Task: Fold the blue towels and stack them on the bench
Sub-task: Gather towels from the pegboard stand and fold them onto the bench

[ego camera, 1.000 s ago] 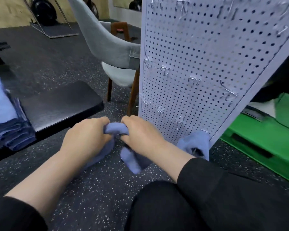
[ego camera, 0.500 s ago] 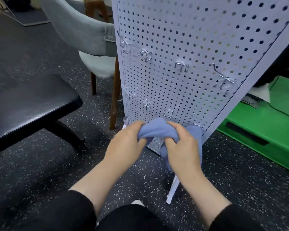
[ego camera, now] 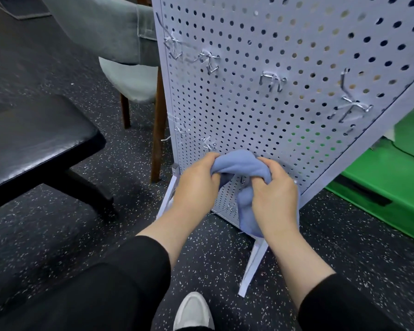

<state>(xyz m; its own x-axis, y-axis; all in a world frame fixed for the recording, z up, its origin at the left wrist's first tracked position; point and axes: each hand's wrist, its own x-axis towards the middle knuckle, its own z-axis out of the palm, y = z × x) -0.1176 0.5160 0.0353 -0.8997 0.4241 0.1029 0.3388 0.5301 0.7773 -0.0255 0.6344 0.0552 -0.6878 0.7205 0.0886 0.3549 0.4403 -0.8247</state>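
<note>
Two hands, towel (ego camera: 240,163) seemingly bunched.

White pegboard stand (ego camera: 273,96) with metal hooks (ego camera: 271,80), grey upholstered chair (ego camera: 120,44) behind it, green box (ego camera: 378,187), white shoe (ego camera: 193,311), speckled floor (ego camera: 58,247)

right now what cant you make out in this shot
Head view only:
- Blue towel: bunched between left hand and right hand, so its folds are hidden.
- Bench: cut off by the left edge; no towel stack visible.
- Green box: mostly behind the pegboard.
</note>
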